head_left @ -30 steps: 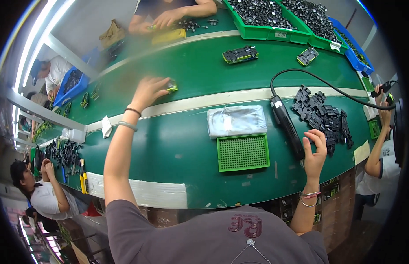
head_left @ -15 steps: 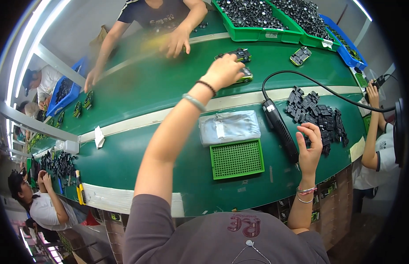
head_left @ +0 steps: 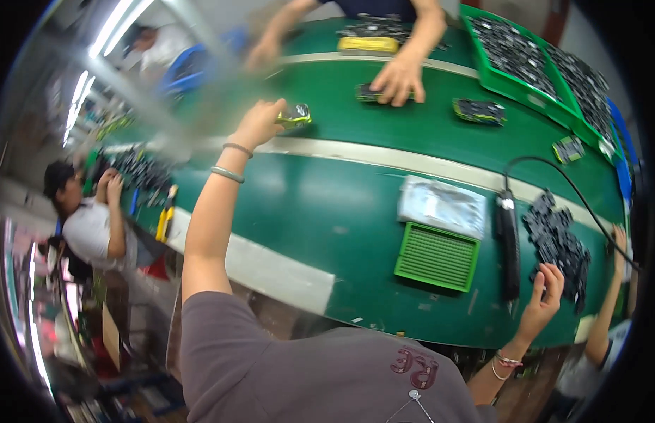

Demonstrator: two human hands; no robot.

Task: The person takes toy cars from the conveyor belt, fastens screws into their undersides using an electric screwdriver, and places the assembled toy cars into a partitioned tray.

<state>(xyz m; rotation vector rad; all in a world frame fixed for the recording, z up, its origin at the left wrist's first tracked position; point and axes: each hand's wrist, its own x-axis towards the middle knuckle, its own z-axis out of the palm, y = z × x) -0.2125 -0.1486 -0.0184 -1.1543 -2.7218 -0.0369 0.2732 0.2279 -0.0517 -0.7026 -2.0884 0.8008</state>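
Note:
My left hand (head_left: 260, 125) reaches out over the green bench, its fingers closed on the near end of a small toy car (head_left: 296, 115) with yellow-green edges. The car sits at the far side of the pale strip. My right hand (head_left: 541, 304) is held low at the right with fingers loosely bent and nothing seen in it. Beside it lie a pile of black plastic parts (head_left: 559, 243) and a black corded electric screwdriver (head_left: 508, 243). A co-worker's hand (head_left: 400, 76) rests on another toy car (head_left: 368, 92) across the bench.
A green perforated tray (head_left: 437, 258) sits below a bagged pale blue packet (head_left: 442, 206). Toward the far right are a toy car (head_left: 479, 111), a car underside (head_left: 568, 149) and green bins (head_left: 514, 88) of dark parts. A yellow-handled tool (head_left: 166, 215) lies left; the screwdriver's cord (head_left: 553, 169) arches over the bench.
My left hand has moved left along the bench, now with a toy car in its fingers. The view has turned left. The co-worker's hand has come down onto a car.

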